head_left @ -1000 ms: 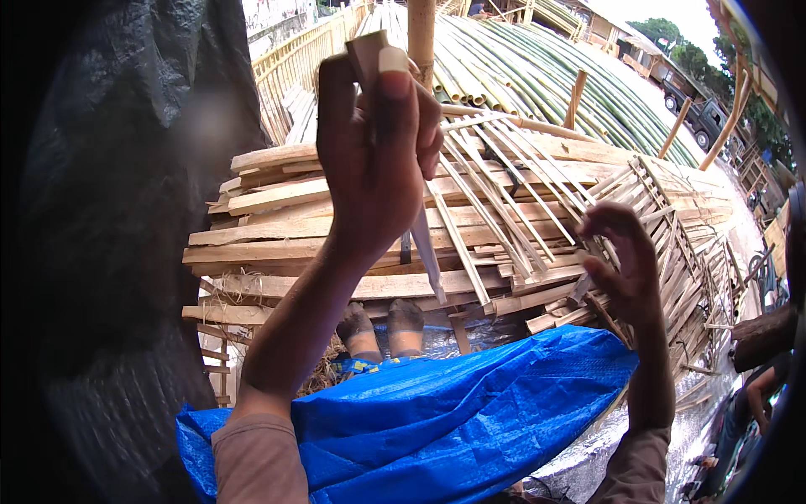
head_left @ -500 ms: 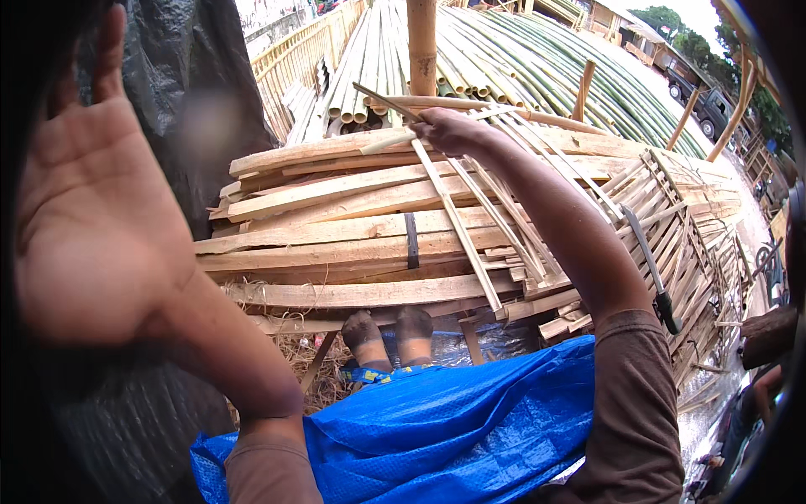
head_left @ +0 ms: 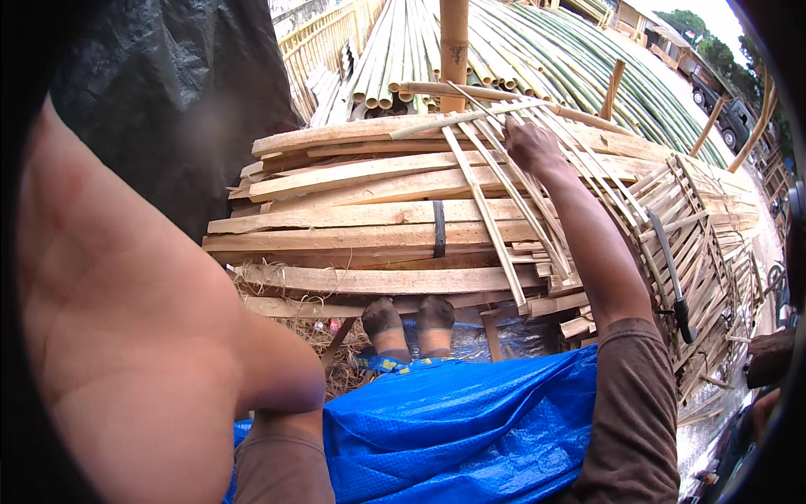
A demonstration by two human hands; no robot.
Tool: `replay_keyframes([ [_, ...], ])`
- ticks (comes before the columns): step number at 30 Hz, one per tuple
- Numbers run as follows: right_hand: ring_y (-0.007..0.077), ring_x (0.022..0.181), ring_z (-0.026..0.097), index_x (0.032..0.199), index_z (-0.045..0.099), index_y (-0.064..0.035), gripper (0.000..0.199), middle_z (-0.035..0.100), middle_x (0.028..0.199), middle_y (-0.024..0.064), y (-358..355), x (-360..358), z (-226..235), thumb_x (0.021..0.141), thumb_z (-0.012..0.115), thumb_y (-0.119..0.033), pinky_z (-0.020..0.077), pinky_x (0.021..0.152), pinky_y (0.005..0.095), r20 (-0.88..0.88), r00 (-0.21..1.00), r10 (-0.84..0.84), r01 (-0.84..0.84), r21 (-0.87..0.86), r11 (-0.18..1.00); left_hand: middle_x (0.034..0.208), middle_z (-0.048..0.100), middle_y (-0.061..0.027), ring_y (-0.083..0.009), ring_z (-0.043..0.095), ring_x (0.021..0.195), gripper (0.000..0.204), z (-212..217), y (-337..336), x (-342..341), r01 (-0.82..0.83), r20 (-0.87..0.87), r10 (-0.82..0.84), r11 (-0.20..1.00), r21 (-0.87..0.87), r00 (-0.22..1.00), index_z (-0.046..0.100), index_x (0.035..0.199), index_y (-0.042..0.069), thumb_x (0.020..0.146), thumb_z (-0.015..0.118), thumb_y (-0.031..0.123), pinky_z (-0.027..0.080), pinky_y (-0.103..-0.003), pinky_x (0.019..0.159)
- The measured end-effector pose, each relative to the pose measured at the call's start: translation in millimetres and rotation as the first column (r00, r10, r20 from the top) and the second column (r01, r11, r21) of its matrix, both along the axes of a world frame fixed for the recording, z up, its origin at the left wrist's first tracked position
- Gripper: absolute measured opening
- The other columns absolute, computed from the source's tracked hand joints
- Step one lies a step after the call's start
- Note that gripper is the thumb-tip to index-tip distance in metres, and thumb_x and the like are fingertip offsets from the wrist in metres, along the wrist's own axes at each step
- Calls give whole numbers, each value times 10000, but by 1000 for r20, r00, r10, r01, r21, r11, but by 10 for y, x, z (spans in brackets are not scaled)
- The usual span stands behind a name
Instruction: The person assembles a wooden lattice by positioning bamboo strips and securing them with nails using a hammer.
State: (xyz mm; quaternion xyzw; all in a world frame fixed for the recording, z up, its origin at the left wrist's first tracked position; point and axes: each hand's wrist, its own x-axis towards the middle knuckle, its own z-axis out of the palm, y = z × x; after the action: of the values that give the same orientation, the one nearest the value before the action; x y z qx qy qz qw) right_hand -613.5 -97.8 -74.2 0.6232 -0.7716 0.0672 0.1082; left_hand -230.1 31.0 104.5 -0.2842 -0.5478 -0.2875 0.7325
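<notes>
My left hand (head_left: 126, 311) is raised very close at the left, palm and wrist filling that side; its fingers are cut off from view. No held object shows there. My right hand (head_left: 535, 149) reaches forward over the pale bamboo strips (head_left: 484, 214), fingers curled. A thin dark stick (head_left: 470, 98) runs from its fingers to the upper left; whether it is a strip or a blade I cannot tell. Just beyond the fingers, a pale strip (head_left: 420, 126) lies crosswise over the others. Stacked wooden beams (head_left: 353, 210) lie beneath, with a dark band (head_left: 439, 228) across two.
A saw-like tool with a dark handle (head_left: 681, 321) rests on a slatted bamboo lattice (head_left: 697, 252) at right. Blue tarp (head_left: 453, 412) covers my lap; my feet (head_left: 435, 315) are below the beams. An upright bamboo post (head_left: 454, 50) and long poles (head_left: 537, 42) stand ahead, black sheeting (head_left: 168, 109) left.
My right hand has moved right and slightly down, away from the crosswise strip's left part. My left hand has come closer to the view, its fingers leaving the picture. The view has shifted slightly.
</notes>
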Motion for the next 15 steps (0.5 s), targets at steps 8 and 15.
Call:
replay_keyframes([
  [8, 367, 873, 676, 1073, 581, -81, 345, 695, 935, 202, 40, 123, 79, 1033, 378, -357, 513, 767, 499, 40, 999, 20, -20, 18, 1000, 1229, 585, -164, -240, 534, 1085, 546, -16, 74, -7, 28, 23, -27, 999, -43, 999, 528, 1250, -2, 1028, 319, 451, 409, -441, 976],
  [15, 376, 926, 670, 1074, 596, -85, 322, 692, 973, 211, 64, 117, 10, 1026, 386, -324, 509, 799, 492, 54, 998, 23, -24, 30, 999, 1196, 596, -159, -232, 545, 1042, 511, -27, 68, -66, 41, 28, -40, 998, -55, 999, 535, 1233, -1, 1030, 339, 425, 425, -423, 941],
])
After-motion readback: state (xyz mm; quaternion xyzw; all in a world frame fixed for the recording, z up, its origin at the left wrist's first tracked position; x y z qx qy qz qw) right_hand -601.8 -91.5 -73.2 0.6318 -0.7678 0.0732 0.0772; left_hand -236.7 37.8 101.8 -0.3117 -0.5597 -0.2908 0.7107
